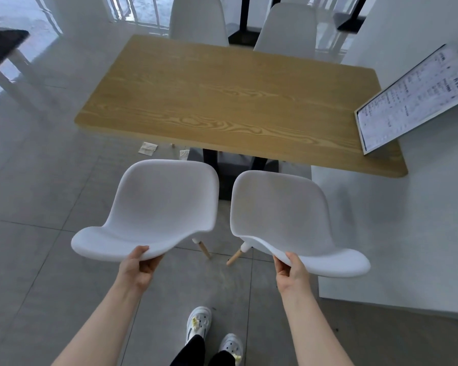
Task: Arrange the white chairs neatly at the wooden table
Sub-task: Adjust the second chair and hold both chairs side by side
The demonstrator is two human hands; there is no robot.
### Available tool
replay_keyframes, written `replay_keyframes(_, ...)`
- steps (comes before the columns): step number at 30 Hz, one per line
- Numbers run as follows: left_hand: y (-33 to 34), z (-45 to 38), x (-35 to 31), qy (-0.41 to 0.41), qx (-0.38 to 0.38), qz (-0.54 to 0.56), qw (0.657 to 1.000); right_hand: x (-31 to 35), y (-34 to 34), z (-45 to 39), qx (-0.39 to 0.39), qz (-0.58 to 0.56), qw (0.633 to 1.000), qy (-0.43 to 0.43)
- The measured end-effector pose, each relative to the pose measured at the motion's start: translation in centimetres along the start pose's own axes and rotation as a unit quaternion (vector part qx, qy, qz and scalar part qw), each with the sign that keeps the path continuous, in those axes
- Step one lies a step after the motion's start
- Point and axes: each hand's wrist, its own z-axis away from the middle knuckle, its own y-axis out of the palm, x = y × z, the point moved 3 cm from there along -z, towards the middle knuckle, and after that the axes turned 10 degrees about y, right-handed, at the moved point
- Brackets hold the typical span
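Observation:
Two white chairs stand side by side on the near side of the wooden table [230,101], their seats facing it and just short of its edge. My left hand [139,265] grips the backrest top of the left chair [156,207]. My right hand [291,270] grips the backrest top of the right chair [278,210]. Two more white chairs [197,19] [288,27] sit at the table's far side, tucked in.
A framed menu board [413,99] leans on the table's right end against a white wall [407,220]. Paper scraps [148,148] lie on the grey tile floor under the table. My feet [198,323] are behind the chairs. A dark table [0,46] stands far left.

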Motion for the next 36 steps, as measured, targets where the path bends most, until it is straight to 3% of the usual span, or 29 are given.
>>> replay_keyframes(13, 1.5, 0.6, 1.6, 0.008, 0.009, -0.007, 1.0, 0.4, 1.2, -0.2, 0.001, -0.003, 1.0, -0.002)
replay_keyframes(28, 1.2, 1.6, 1.4, -0.064, -0.019, -0.017, 0.998, 0.1, -0.2, -0.2, -0.014, 0.041, 0.999, 0.018)
replay_keyframes(36, -2.1, 5.1, -2.3, -0.057, -0.012, -0.078, 0.995, -5.9, 0.4, 2.4, 0.047, 0.107, 0.99, 0.083)
